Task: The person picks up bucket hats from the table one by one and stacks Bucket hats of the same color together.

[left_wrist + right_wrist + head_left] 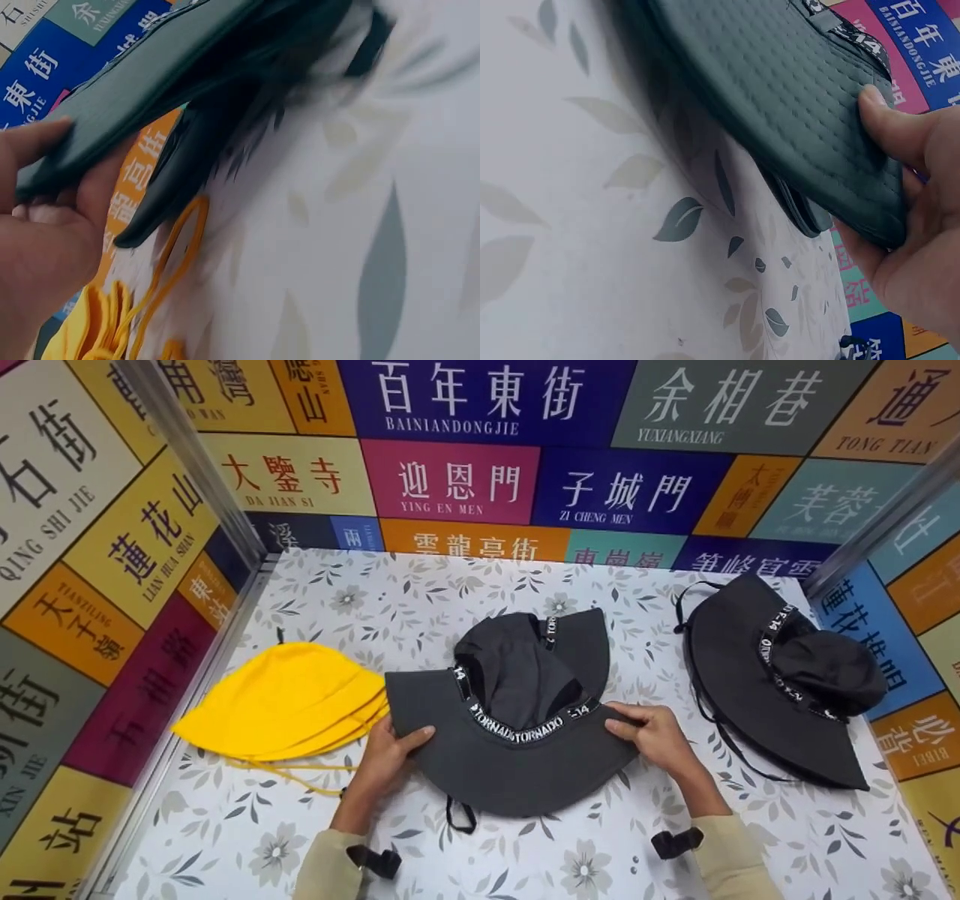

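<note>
A dark grey wide-brimmed hat [525, 772] with a black-and-white lettered band is held over the middle of the table by both hands. My left hand [388, 750] pinches the brim's left end, thumb on top and fingers beneath. At the other end my right hand [654, 735] grips the brim the same way. The right wrist view shows stitched dimples across the brim [780, 112]. Below the brim's front edge hangs a black cord loop [461, 817]. Behind the front brim rises the crumpled crown [517, 660], with another brim section at its back right.
Yellow hats [292, 697] lie stacked at the left with a yellow cord [300, 781] trailing from them. Another dark hat [750, 682] with a chin cord rests at the right. The floral-patterned table [277, 855] is bordered by colourful lettered panels [457, 480] at the back and sides.
</note>
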Motion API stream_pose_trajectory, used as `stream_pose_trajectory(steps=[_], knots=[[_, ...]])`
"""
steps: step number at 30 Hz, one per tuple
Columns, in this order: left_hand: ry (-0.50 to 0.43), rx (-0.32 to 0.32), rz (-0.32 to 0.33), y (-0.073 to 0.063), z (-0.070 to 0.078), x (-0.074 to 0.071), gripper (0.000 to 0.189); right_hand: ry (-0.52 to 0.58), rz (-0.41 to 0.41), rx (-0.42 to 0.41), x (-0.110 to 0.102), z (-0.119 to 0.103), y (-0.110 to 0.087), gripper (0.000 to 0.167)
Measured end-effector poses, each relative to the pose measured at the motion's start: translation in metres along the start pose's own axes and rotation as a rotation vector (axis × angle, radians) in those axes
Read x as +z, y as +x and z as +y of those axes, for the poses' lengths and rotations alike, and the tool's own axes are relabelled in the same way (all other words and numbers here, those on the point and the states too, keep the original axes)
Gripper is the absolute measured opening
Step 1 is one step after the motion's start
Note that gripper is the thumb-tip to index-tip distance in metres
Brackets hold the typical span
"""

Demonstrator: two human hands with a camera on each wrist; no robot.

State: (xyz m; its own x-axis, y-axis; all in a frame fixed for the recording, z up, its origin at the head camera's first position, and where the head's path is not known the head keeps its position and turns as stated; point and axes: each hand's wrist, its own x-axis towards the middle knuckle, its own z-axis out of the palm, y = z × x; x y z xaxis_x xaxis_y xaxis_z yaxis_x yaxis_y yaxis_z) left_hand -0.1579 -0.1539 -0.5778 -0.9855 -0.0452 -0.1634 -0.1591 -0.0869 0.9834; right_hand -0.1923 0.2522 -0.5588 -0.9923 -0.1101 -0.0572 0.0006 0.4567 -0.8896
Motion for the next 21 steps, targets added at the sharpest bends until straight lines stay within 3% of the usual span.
stream_pose_trajectory(steps=[2,6,16,21], knots=[[0.095,0.013,0.008,-0.002,0.001,-0.004,0.043,-0.011,-0.005,-0.024,0.001,-0.002,-0.001,0.033],[0.18,0.02,0.046,-0.003,0.001,-0.01,0.034,0.005,-0.028,-0.052,0.003,-0.009,-0.002,0.032],[0.042,-0.071,0.043,-0.005,-0.009,-0.017,0.033,0.014,-0.052,-0.024,0.005,-0.014,0.005,0.032],[0.058,-0.076,0.046,-0.007,-0.009,-0.019,0.032,0.009,-0.033,-0.038,0.004,-0.011,0.01,0.027]])
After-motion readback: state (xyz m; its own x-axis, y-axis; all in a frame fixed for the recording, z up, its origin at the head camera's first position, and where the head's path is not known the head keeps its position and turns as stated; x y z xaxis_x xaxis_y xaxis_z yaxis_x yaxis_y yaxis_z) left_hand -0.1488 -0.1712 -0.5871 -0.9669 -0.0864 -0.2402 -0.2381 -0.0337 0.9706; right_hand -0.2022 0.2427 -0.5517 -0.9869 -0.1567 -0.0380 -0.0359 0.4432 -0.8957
